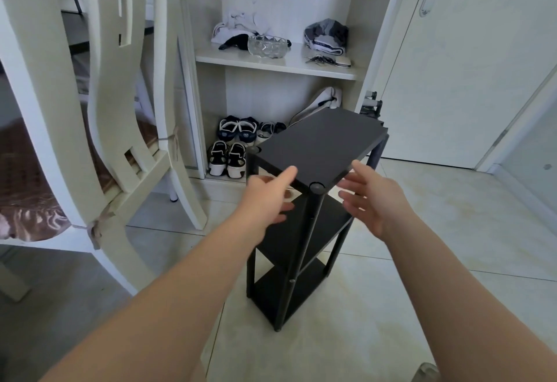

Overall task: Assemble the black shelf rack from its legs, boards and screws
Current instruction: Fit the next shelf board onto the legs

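Frame centre: the black three-tier tube-legged shelf rack (301, 240) looks rigid and fairly light. Hold the sides of its top board (325, 143), where left hand (266, 197) and right hand (372, 197) flank it, fingers relaxed.

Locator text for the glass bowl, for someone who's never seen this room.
Find the open white cabinet behind the black shelf rack. On its shelf above the shoes, the glass bowl sits left of centre, in front of crumpled clothes. It is the only clear, faceted thing on that shelf.
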`<state>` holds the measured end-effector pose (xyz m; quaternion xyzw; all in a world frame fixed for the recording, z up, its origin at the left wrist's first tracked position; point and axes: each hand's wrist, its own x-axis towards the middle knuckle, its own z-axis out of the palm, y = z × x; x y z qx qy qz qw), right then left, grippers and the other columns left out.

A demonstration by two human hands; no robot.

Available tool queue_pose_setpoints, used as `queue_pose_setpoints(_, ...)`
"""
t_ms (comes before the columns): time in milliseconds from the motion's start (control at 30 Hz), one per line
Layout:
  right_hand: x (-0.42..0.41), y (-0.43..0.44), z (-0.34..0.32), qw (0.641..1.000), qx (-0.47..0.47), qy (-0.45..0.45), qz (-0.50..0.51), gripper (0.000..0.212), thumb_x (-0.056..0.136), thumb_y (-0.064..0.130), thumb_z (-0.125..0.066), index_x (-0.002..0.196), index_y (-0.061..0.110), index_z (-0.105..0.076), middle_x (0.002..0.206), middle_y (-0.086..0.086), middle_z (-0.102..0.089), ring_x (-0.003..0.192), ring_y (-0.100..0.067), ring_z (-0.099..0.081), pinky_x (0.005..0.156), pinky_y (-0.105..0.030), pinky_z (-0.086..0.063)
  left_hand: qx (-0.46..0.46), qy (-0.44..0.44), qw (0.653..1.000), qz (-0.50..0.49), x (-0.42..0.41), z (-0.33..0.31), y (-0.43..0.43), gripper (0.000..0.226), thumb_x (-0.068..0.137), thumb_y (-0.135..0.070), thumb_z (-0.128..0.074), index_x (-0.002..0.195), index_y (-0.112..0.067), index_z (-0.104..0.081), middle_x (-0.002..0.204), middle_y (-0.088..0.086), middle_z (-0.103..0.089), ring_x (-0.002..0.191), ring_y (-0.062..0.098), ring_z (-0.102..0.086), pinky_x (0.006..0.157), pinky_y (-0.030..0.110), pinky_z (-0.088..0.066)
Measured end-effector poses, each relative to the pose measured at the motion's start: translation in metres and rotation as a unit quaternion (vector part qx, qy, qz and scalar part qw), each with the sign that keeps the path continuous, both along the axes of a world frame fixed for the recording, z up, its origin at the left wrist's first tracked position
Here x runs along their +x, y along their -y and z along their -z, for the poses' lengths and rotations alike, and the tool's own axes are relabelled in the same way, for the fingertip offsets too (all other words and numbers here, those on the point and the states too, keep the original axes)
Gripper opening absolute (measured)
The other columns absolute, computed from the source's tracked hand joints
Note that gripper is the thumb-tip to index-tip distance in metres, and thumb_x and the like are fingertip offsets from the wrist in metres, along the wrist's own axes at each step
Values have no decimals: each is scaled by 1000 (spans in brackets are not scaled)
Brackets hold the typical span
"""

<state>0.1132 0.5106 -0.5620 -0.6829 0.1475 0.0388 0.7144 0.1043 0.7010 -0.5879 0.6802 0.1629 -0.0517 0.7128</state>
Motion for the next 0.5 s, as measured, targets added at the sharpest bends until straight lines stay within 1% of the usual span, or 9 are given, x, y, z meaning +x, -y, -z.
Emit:
queue_pose_setpoints(33,4,2,0,1000,13,-2,8,34,96,43,-67,105,10,-72,100,-6,-77,74,-17,-69,62,-27,-55,-19,9,999,31,-1,1,10,40,91,-50,-63,119,-21,-56,99,-2,-76,88,18,-74,81,40,-59)
queue_pose_setpoints(100,9,2,1,999,36,-10,10,34,95,39,-70,107,8,-72,100,-7,-75,67,-16,-64,60,-26,-53,-26,23,998,53,0,2,23,32,95,-47,-59,117,-24,-57,101,-1,-76,93,21,-74,88,43,-58)
queue_pose_setpoints(167,14,2,4,998,53,-15,16,32,94,36,-71,104,5,-71,90,-7,-73,61,-13,-60,59,-25,-52,-18,17,999,46,2,-1,25,34,95,-44,-57,120,-21,-56,107,3,-73,99,25,-71,93,46,-56)
queue_pose_setpoints(233,18,1,5,997,66,-21,19,29,94,33,-71,99,5,-70,79,-5,-71,58,-12,-59,59,-24,-51,-23,6,998,55,6,-3,21,37,97,-39,-56,122,-13,-58,106,9,-74,99,28,-72,94,48,-56)
queue_pose_setpoints(300,20,-2,6,997,68,-27,14,27,93,32,-70,96,5,-69,75,-4,-71,56,-11,-58,57,-22,-51,-32,8,997,70,10,-4,14,34,99,-34,-52,118,-8,-60,93,10,-76,91,30,-74,89,45,-58)
queue_pose_setpoints(367,19,-7,7,998,55,-28,-2,27,93,32,-70,94,6,-70,77,-2,-74,56,-9,-60,54,-21,-50,-43,6,997,65,14,-7,5,28,101,-32,-50,109,-8,-60,76,7,-75,81,31,-75,80,41,-60)
queue_pose_setpoints(400,17,-9,7,999,42,-27,-16,28,93,34,-71,94,6,-72,80,-2,-76,57,-9,-62,54,-21,-51,-45,-1,997,58,18,-9,0,26,100,-32,-49,106,-9,-58,71,7,-73,76,31,-75,77,40,-60)
queue_pose_setpoints(433,15,-11,6,999,23,-26,-32,28,92,36,-71,94,8,-74,83,-1,-78,59,-8,-64,55,-20,-52,-44,-10,998,49,21,-12,-6,25,100,-32,-49,105,-9,-56,70,8,-71,70,30,-74,72,39,-61)
queue_pose_setpoints(500,13,-10,4,999,-35,-7,-36,28,92,40,-71,92,12,-75,83,-1,-78,59,-6,-65,57,-21,-53,-46,-19,998,33,27,-15,-20,25,97,-33,-49,105,-9,-53,81,11,-64,56,29,-69,65,37,-60)
